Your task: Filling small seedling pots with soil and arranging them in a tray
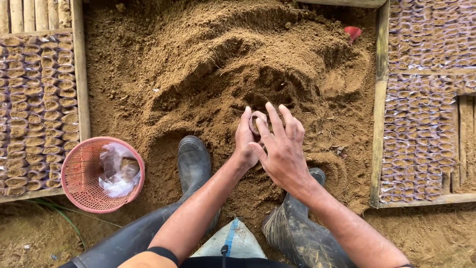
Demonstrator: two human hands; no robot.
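Note:
My left hand point(244, 140) and my right hand point(282, 149) meet in front of me above a big heap of brown soil point(223, 64). Between them they hold a small clear plastic bag point(255, 120) with its mouth open; the left hand grips its side and the right hand's fingers spread over it. Much of the bag is hidden behind the fingers. My black rubber boots point(194, 161) rest on the soil below the hands.
A pink plastic basket point(84, 198) with clear bags inside stands at lower left. Wooden-framed beds packed with several soil-filled bags lie at left point(37, 114) and right point(421, 124). A small red object point(353, 33) pokes out of the heap at upper right.

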